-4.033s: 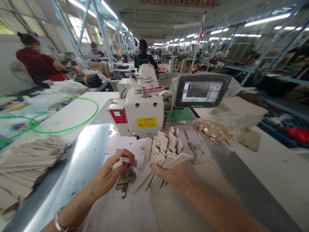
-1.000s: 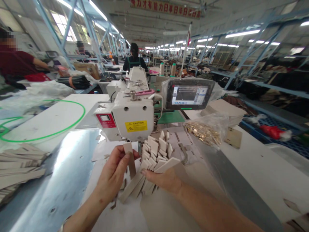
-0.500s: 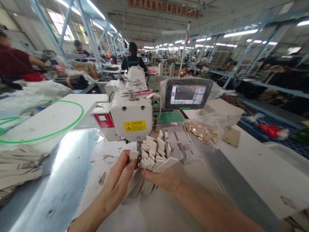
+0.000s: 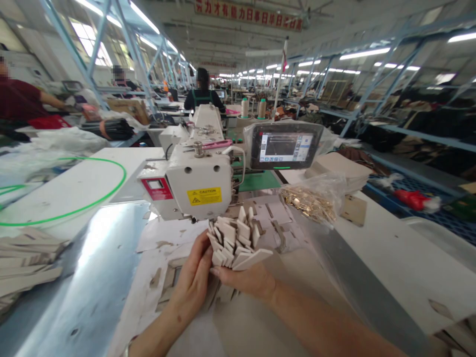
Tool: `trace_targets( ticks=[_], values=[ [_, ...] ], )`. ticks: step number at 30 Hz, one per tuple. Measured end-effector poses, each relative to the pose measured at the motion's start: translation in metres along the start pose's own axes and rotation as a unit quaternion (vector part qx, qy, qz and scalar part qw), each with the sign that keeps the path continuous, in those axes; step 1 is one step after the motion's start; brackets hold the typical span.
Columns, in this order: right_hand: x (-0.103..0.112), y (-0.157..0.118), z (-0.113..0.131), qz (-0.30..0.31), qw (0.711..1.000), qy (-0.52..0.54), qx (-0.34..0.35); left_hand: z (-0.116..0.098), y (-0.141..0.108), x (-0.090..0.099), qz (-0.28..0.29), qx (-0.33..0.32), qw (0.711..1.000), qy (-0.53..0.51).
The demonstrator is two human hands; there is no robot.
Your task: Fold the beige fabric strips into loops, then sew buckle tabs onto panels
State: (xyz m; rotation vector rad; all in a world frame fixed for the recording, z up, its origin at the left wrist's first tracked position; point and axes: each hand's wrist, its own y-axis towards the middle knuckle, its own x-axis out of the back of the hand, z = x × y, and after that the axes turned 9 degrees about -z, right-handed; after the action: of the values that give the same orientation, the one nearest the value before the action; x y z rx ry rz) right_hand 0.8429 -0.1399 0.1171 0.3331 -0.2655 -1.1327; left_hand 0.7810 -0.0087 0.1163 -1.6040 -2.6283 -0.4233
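A thick bundle of beige leather-like strips stands upright with uneven ends, below the head of a white sewing machine. My right hand is wrapped round the bundle's near right side, its thumb across the front and its other fingers hidden behind the strips. Against the left side presses my left hand, its fingers closed at the strips and partly hidden. Lower ends of the strips poke out beneath both hands. Just left of my left hand lies a beige frame-shaped piece on the white work surface.
More beige strips are piled at the left. At the right lie a plastic bag of gold-coloured metal parts and stacked beige sheets. A control screen stands behind. A green cord loops over the left table. A co-worker sits ahead.
My left hand has brought a single strip rightward to the bundle, where it no longer shows apart. The bundle has shifted slightly left. The frame-shaped piece is now visible beside my left hand.
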Motion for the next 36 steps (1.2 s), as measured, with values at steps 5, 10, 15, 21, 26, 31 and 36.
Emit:
trace_targets(
  ticks=[5, 10, 15, 21, 26, 31, 36],
  values=[
    [0.003, -0.001, -0.003, 0.035, 0.999, 0.009, 0.01, 0.007, 0.001, 0.004, -0.008, -0.03, 0.998, 0.06],
    [0.003, 0.0, -0.003, 0.035, 0.999, 0.013, -0.001, 0.002, -0.001, 0.006, 0.003, -0.04, 0.997, 0.062],
    [0.002, 0.0, -0.005, 0.025, 0.999, 0.022, 0.003, 0.001, -0.003, 0.007, -0.001, -0.019, 0.999, 0.034],
    [0.001, 0.0, 0.0, 0.022, 0.998, 0.059, 0.009, 0.004, -0.004, 0.008, -0.019, -0.015, 0.999, -0.042],
    [0.001, 0.002, 0.008, 0.02, 0.998, 0.055, -0.013, -0.006, 0.0, 0.008, -0.059, -0.003, 0.996, -0.061],
    [0.004, 0.005, 0.018, 0.023, 0.997, 0.072, -0.022, -0.009, 0.007, 0.019, -0.108, 0.026, 0.987, -0.117],
    [0.001, 0.005, 0.016, -0.003, 0.994, 0.109, -0.01, -0.019, 0.006, 0.03, -0.023, -0.017, 0.999, -0.034]
  ],
)
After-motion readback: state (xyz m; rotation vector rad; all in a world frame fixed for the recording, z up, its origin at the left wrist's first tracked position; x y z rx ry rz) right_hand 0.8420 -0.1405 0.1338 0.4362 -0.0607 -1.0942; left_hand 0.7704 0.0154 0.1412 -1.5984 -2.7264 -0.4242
